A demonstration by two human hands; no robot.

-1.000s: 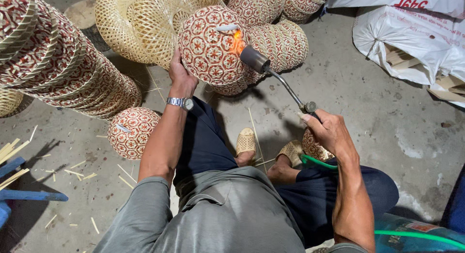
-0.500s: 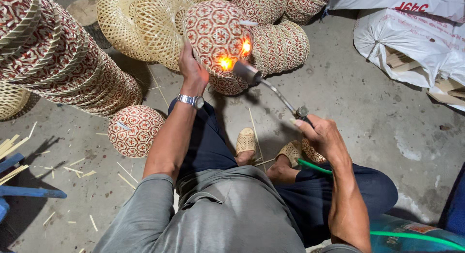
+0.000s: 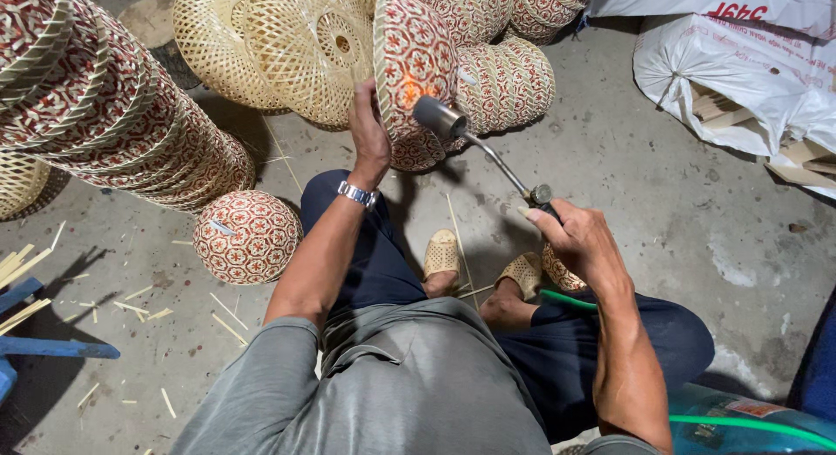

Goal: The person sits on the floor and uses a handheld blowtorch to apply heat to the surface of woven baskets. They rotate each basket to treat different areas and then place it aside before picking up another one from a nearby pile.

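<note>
The right hand [image 3: 579, 242] had its fingers wrapped tight on the torch [image 3: 488, 150] handle, a green hose [image 3: 566, 298] trailing beneath it. Further out, the left hand [image 3: 367, 133] had its fingers clamped on the rim of a basket [image 3: 414, 59] held on edge, the torch nozzle just beside its glowing face. Beyond lay more baskets [image 3: 296, 46].

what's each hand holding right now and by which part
The left hand grips the red-patterned woven basket by its rim. The right hand holds the gas torch by its handle end.
</note>
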